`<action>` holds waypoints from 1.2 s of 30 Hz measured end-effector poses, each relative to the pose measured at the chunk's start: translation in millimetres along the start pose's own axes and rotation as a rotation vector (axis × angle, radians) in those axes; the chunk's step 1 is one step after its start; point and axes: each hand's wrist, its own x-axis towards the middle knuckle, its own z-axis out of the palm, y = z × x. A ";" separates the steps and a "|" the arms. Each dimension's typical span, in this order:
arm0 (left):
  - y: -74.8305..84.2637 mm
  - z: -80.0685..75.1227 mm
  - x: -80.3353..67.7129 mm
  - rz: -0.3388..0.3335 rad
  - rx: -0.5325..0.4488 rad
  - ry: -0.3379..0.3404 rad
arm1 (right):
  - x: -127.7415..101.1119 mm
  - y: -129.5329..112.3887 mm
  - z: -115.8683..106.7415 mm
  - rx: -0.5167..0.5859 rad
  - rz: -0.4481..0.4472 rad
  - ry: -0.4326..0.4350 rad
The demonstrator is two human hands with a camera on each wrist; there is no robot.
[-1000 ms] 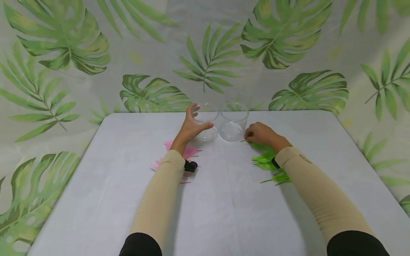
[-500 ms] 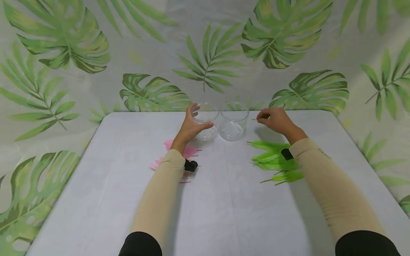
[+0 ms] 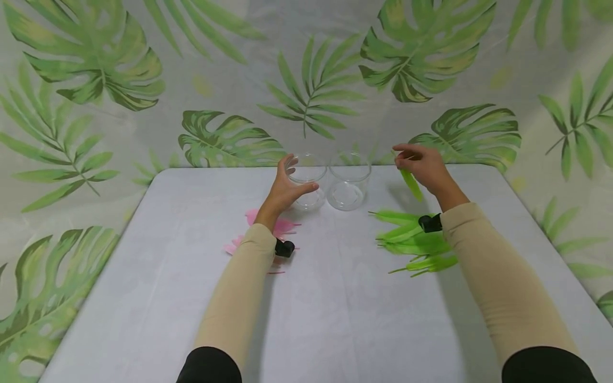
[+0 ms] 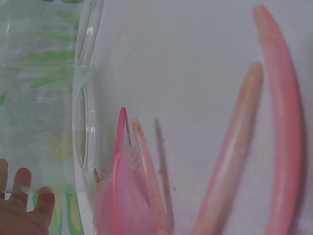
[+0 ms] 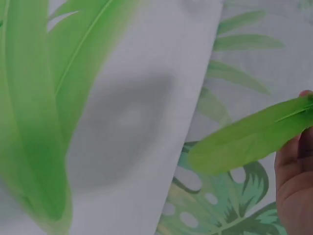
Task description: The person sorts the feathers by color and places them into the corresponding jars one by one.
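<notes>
Two glass jars (image 3: 329, 181) stand side by side at the bench's (image 3: 325, 308) far edge; one feather pile (image 3: 268, 234) lies front-left, another (image 3: 412, 242) front-right.

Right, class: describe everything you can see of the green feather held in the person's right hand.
The green feather is a single bright lime quill, narrow and smooth-edged, with a faint central shaft visible in the right wrist view. The right hand pinches it near its upper end, so it hangs tilted downward, lifted above the white table. It touches nothing else. It is held right of the two clear cups and above the pile of green feathers.
</notes>
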 end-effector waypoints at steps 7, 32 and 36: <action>-1.1 -0.6 1.2 0.007 0.006 -0.007 | 3.1 -2.5 -6.1 0.168 0.026 0.015; -2.4 -1.2 1.6 0.000 -0.017 -0.006 | 12.2 -42.2 -13.8 0.298 -0.066 0.113; -1.5 -1.9 2.8 -0.013 -0.004 -0.018 | 16.8 -61.1 -9.3 0.365 -0.072 0.137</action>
